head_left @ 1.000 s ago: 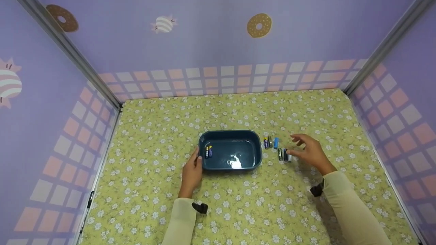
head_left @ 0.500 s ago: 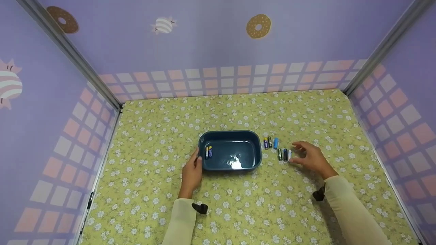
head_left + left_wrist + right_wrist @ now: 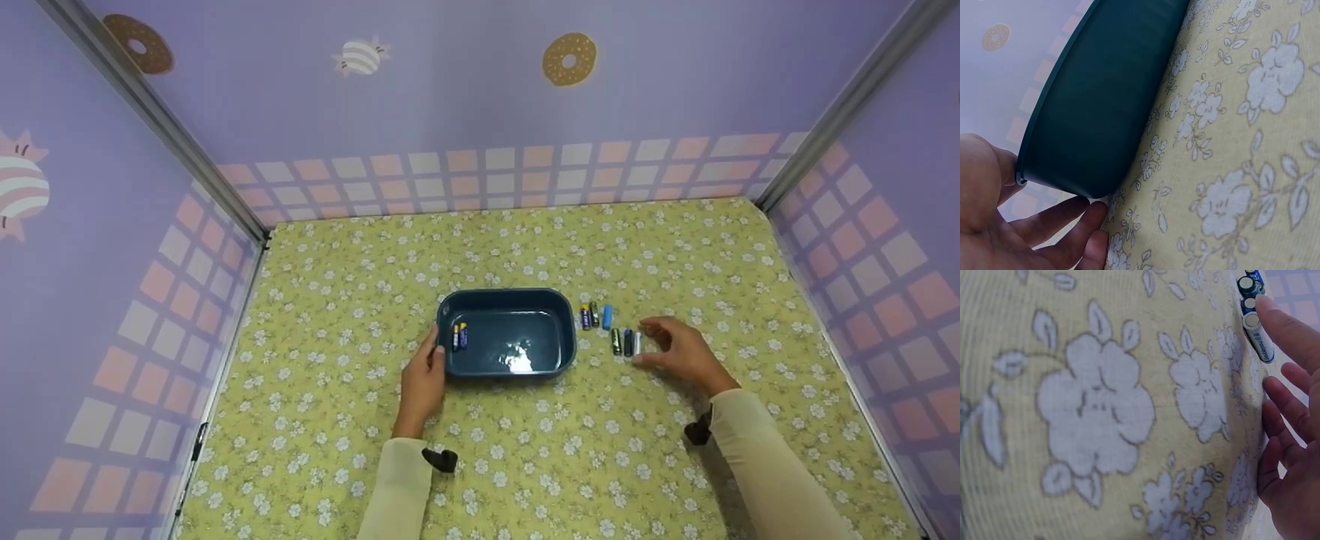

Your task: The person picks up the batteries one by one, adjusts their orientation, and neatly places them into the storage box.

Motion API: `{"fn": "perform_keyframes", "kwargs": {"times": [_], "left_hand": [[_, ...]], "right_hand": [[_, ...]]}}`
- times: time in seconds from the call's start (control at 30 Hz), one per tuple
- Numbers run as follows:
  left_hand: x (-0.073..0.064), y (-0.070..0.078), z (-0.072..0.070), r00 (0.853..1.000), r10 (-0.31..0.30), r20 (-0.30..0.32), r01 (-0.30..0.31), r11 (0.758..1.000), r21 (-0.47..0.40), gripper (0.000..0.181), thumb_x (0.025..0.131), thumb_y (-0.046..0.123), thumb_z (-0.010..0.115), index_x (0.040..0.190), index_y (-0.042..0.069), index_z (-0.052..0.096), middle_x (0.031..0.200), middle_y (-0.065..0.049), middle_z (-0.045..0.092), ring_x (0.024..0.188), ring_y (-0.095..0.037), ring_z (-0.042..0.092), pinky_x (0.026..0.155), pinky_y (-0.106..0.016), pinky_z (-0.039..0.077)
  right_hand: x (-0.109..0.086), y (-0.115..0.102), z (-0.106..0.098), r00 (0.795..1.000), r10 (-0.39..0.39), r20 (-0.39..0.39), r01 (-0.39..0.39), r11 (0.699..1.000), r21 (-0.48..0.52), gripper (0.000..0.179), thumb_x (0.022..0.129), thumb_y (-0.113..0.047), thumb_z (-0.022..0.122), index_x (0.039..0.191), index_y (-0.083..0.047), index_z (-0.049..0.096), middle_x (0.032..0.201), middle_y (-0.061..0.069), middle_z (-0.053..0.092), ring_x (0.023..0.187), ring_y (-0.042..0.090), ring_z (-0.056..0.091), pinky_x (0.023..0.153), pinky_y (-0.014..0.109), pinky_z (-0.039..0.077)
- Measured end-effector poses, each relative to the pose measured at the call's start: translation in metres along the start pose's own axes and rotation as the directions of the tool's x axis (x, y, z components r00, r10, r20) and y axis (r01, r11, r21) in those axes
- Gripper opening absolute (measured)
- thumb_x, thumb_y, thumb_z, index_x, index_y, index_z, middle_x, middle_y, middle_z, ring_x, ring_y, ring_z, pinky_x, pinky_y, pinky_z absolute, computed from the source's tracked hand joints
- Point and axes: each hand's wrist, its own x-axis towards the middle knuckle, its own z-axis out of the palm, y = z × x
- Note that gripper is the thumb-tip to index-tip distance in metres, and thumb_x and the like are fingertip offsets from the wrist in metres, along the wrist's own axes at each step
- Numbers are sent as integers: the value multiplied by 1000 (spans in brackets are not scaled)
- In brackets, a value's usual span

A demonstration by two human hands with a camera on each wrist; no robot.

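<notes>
My left hand [image 3: 424, 379] holds the left side of a dark teal plastic basin [image 3: 508, 373], thumb at the rim. In the left wrist view, its fingers [image 3: 1075, 230] lie against the basin's lower corner. Two batteries, a white and yellow one [image 3: 455, 339] and a purple and yellow one [image 3: 463, 337], lie inside at the left. My right hand [image 3: 686, 356] is beside a white battery [image 3: 637, 343], thumb near one end and forefinger near the other. A gap shows between fingers and battery in the right wrist view. Left of it lie a dark blue battery [image 3: 628, 343] and a green battery [image 3: 616, 342].
Between these and the basin lie a light blue battery [image 3: 607, 316], a dark battery [image 3: 595, 314] and a purple and yellow battery [image 3: 585, 318]. A yellow flowered cloth [image 3: 360, 270] covers the table. Purple patterned panels [image 3: 465, 97] enclose the back and sides.
My right hand has shifted down slightly and its forefinger and thumb have come closer round the white battery. The left hand and basin have stayed put.
</notes>
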Motion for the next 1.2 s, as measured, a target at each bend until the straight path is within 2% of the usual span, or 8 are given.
{"fn": "perform_keyframes", "kwargs": {"times": [0.2,0.27,0.4,0.73,0.87,0.97,1.07,1.2], "left_hand": [[1,-1,2,1000,-1,-2,1,1000,-1,51,112,38,41,161,32,33,110,-13,65,57,-25,44,66,-37,42],[1,-2,1,1000,2,-8,-2,1000,4,51,112,38,41,162,30,33,135,-12,63,72,-29,60,73,-38,46],[0,-2,0,1000,-1,-1,1,1000,-3,52,112,38,41,162,29,32,155,-9,51,98,-38,65,81,-42,47],[0,0,2,1000,-10,-6,10,1000,-9,51,112,36,43,161,31,33,165,-2,36,131,-28,58,91,-47,48],[-1,1,1,1000,-3,-3,3,1000,2,51,111,36,43,161,32,33,164,-1,38,126,-28,61,90,-46,49],[-1,0,1,1000,-4,-1,4,1000,1,51,111,38,42,161,33,33,156,-4,50,92,-30,65,78,-43,48],[0,-1,1,1000,-7,-3,7,1000,2,50,111,38,42,161,34,33,154,-5,52,78,-25,57,75,-40,45],[1,-2,1,1000,-6,-5,6,1000,17,50,112,37,42,161,34,33,149,-12,56,81,-17,55,78,-39,44]], "right_hand": [[1,5,4,1000,-18,-16,18,1000,-8,72,81,-43,87,142,-18,59,137,9,58,129,34,55,105,57,46],[2,6,7,999,-30,-14,29,999,-21,71,80,-45,87,140,-19,60,137,7,57,130,32,55,106,56,46],[4,7,9,999,-46,-29,44,998,-44,68,79,-48,87,137,-21,63,134,5,57,127,31,57,105,57,46],[0,11,12,996,-57,-65,55,998,-25,60,79,-45,87,131,-22,67,127,4,59,123,31,59,103,56,48],[-3,10,14,996,-47,-78,45,999,-28,61,80,-46,87,132,-21,66,128,3,59,123,31,59,102,56,49],[-5,9,15,995,-46,-86,45,999,-17,63,80,-46,87,132,-20,65,130,4,58,125,32,58,102,57,48],[-5,8,16,995,-43,-95,44,999,5,62,80,-44,87,132,-18,65,132,5,57,126,33,57,104,57,48],[-3,10,16,994,-40,-99,40,999,-6,62,81,-45,87,133,-19,65,131,5,58,124,31,58,103,55,49]]}}
